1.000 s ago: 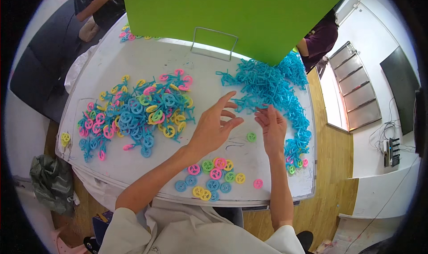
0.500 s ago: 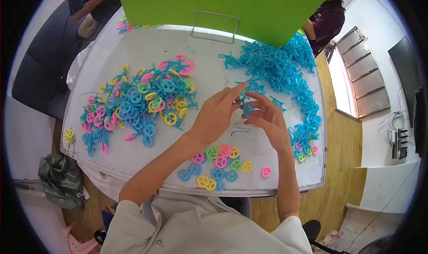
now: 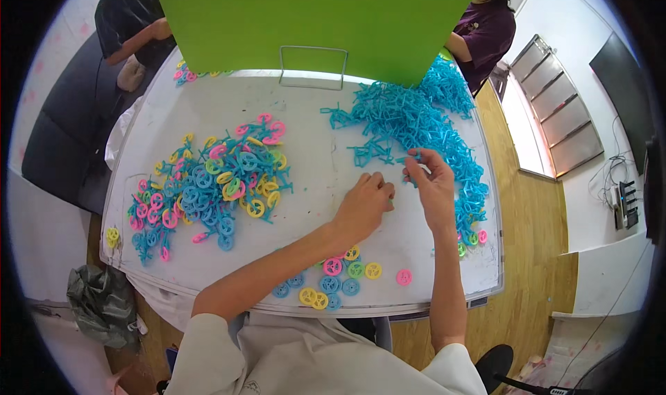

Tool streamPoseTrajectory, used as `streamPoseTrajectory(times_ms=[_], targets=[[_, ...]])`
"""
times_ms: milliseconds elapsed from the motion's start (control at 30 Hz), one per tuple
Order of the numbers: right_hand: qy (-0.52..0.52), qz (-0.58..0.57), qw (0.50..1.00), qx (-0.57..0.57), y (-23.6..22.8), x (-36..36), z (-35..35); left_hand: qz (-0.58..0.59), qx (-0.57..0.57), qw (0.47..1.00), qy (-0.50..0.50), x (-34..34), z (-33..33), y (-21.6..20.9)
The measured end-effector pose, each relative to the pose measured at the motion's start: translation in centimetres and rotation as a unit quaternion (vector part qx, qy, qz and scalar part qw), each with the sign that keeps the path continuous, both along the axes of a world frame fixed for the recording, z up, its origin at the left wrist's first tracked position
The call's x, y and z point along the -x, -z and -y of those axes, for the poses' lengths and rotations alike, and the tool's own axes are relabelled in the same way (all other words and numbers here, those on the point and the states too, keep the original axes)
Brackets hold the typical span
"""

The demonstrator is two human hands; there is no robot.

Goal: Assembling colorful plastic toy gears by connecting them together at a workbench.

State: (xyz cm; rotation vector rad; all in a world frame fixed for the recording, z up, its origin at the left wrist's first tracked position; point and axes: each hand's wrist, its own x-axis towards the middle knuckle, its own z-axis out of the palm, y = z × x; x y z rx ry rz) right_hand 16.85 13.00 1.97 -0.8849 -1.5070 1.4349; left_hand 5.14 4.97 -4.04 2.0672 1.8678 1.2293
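Note:
My left hand [image 3: 366, 204] is curled over the middle of the white table, its fingers closed on a small teal plastic piece [image 3: 390, 203] that mostly hides behind them. To its right, my right hand [image 3: 433, 181] pinches a blue forked plastic piece [image 3: 412, 160] at the near edge of a big heap of such blue pieces [image 3: 399, 117]. Loose small spoked wheels [image 3: 329, 284] in pink, yellow, green and blue lie near the front edge, partly behind my left forearm. At the left is a pile of coloured wheels with blue stems attached [image 3: 201, 187].
A green panel [image 3: 298, 27] with a wire stand [image 3: 312, 88] rises at the table's far side. One person [image 3: 132, 20] is at the far left, another [image 3: 482, 34] at the far right. A few wheels [image 3: 473, 238] lie by the right table edge.
My hands have come apart; the left moved down and closed, the right moved to the blue heap's edge. The whole view has shifted slightly.

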Motion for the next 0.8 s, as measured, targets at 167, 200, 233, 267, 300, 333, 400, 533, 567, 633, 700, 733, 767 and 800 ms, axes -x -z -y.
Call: streamPoseTrajectory(times_ms=[167, 200, 233, 267, 300, 333, 400, 533, 567, 633, 700, 733, 767, 800], targets=[[-0.039, 0.028, 0.999, -0.021, 0.9, 0.2, 0.1, 0.251, 0.116, 0.960, -0.045, 3.2, 1.6, -2.5], [-0.050, 0.060, 0.996, -0.035, 1.0, 0.3, 0.2, 0.313, 0.064, 0.945, -0.065, 4.0, 1.8, -2.0], [-0.061, 0.094, 0.992, -0.051, 1.0, 0.4, 0.4, 0.312, 0.064, 0.946, -0.064, 4.7, 2.2, -2.8], [-0.060, 0.093, 0.993, -0.051, 0.9, 0.5, 0.7, 0.421, 0.096, 0.900, -0.056, 5.4, 2.8, -4.1], [-0.072, 0.080, 0.992, -0.068, 0.7, 0.9, 1.2, 0.524, 0.125, 0.841, -0.048, 5.7, 3.0, -4.9], [-0.089, 0.068, 0.990, -0.086, 0.5, 1.3, 1.7, 0.524, 0.123, 0.841, -0.051, 5.9, 3.2, -4.8], [-0.095, 0.054, 0.992, -0.056, 0.3, 2.2, 2.6, 0.575, 0.157, 0.802, -0.025, 5.9, 3.7, -4.4], [-0.099, 0.044, 0.994, -0.027, 1.5, 2.6, 3.1, 0.607, 0.162, 0.778, -0.004, 5.4, 4.0, -4.5], [-0.100, 0.046, 0.994, -0.027, 1.8, 2.6, 3.1, 0.610, 0.155, 0.777, 0.005, 5.3, 4.0, -4.5], [-0.099, 0.026, 0.995, 0.001, 2.2, 2.6, 3.1, 0.613, 0.146, 0.776, 0.013, 5.3, 4.0, -4.3], [-0.111, 0.053, 0.992, -0.009, 2.0, 2.7, 3.2, 0.560, 0.124, 0.819, -0.002, 5.3, 3.8, -3.9], [-0.121, 0.079, 0.989, -0.020, 1.9, 2.8, 3.3, 0.560, 0.123, 0.819, -0.004, 5.3, 3.8, -3.7], [-0.123, 0.079, 0.989, -0.021, 1.9, 2.8, 3.4, 0.540, 0.111, 0.834, -0.018, 5.4, 3.8, -3.6], [-0.124, 0.098, 0.987, -0.033, 1.9, 2.8, 3.6, 0.520, 0.100, 0.848, -0.032, 5.5, 3.8, -3.5]])
